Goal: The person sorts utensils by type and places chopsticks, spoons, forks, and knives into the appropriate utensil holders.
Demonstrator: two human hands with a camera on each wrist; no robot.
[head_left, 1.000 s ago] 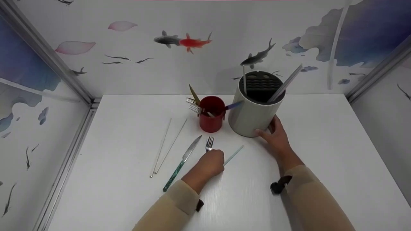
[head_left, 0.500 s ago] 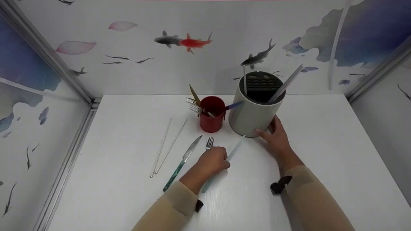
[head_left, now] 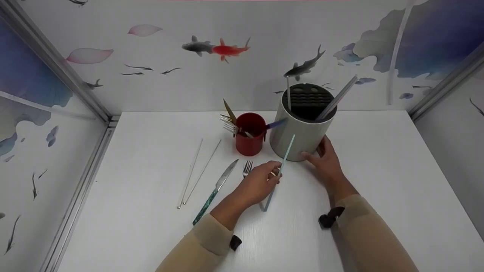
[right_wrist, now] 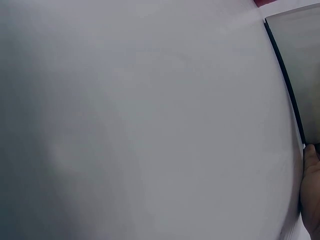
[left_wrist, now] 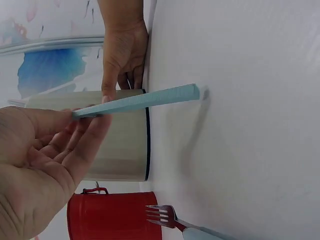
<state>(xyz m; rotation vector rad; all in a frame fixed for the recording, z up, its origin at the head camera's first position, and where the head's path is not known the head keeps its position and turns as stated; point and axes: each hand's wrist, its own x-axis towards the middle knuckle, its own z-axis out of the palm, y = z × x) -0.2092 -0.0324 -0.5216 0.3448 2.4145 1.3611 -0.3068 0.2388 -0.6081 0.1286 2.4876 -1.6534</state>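
Note:
My left hand [head_left: 261,181] pinches a pale blue chopstick [head_left: 289,149] between thumb and fingers. The chopstick slants upward, its upper end in front of the utensil holder [head_left: 312,136]; in the left wrist view its ribbed lower end [left_wrist: 172,95] shows above the table. Low on the right side of that grey cylindrical holder, my right hand [head_left: 329,164] grips it with the thumb in front; its other fingers are partly hidden. A black slotted insert [head_left: 310,94] fills part of the holder's top, and pale sticks [head_left: 342,94] poke out. Below the left hand lies a fork [head_left: 247,167], handle hidden.
Beside the holder stands a red cup [head_left: 248,145] with forks [head_left: 230,128], a gold-coloured utensil [head_left: 229,110] and a blue handle [head_left: 275,124] leaning out. A green-handled knife [head_left: 206,206] and two thin clear sticks [head_left: 192,170] lie to the left. A fish-printed wall [head_left: 151,90] closes the back.
My left hand has lifted the chopstick off the table, moving slightly right and turning it steeper, and its fingers have loosened into a pinch. The right hand and the holder have stayed put.

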